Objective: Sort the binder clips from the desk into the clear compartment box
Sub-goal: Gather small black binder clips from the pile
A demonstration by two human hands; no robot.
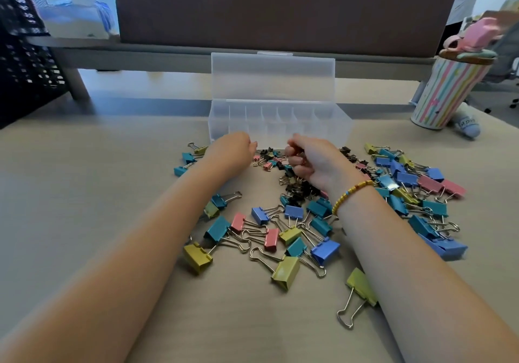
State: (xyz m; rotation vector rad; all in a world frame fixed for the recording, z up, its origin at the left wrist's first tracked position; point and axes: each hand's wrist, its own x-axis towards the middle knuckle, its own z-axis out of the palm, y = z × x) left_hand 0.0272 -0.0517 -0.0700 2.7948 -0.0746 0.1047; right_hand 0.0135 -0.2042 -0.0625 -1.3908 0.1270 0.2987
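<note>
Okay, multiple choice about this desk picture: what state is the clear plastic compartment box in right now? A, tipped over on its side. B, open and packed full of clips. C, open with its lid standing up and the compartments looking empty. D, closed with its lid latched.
C: the clear plastic compartment box sits upright behind both hands with its lid raised, its compartments look empty, and the coloured metal binder clips lie spread on the desk.

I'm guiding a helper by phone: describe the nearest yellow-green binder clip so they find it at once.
Start at the clear plastic compartment box, then come toward the near desk edge. The yellow-green binder clip lies alone beside the right forearm, its silver wire handles pointing toward the viewer, apart from the pile.
</note>
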